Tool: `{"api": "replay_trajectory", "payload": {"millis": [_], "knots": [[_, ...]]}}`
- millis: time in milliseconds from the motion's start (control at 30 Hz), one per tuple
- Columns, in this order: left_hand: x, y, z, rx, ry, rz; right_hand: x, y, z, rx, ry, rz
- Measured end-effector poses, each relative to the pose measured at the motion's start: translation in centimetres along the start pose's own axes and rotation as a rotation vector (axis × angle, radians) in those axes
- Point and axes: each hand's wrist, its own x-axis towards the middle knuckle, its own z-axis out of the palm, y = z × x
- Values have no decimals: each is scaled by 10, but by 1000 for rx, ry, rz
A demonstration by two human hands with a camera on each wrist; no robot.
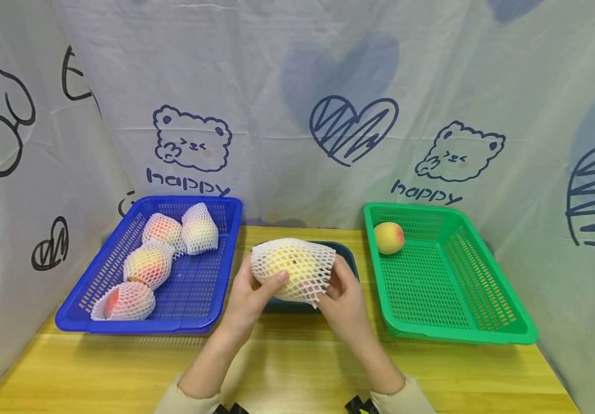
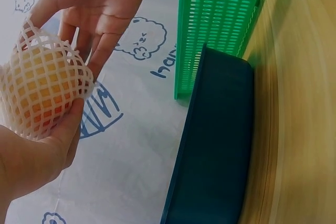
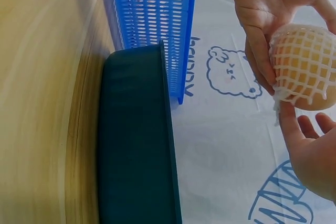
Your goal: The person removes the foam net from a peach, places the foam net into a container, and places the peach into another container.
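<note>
Grips one peach (image 1: 286, 257) in left hand (image 1: 244, 298), pinches its net (image 1: 323, 275) with right hand (image 1: 345, 300), above one tub (image 2: 218, 140). Counts four netted peaches (image 1: 148, 264) in blue basket (image 1: 189, 293), one bare peach (image 1: 389, 238) in green basket (image 1: 421, 287).

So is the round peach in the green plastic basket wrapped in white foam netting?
No, the round yellow-and-red peach lies bare in the green slotted plastic basket, its skin uncovered.

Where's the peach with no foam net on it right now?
In the head view, the bare peach sits on the right, inside the green basket, near its far left corner and to the right of the person's right hand.
</note>
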Motion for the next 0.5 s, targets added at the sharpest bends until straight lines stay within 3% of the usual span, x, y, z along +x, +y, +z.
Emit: {"api": "replay_trajectory", "payload": {"millis": [500], "knots": [[-2, -3, 3, -4, -54, 31, -3, -1, 3, -10, -9, 152]]}}
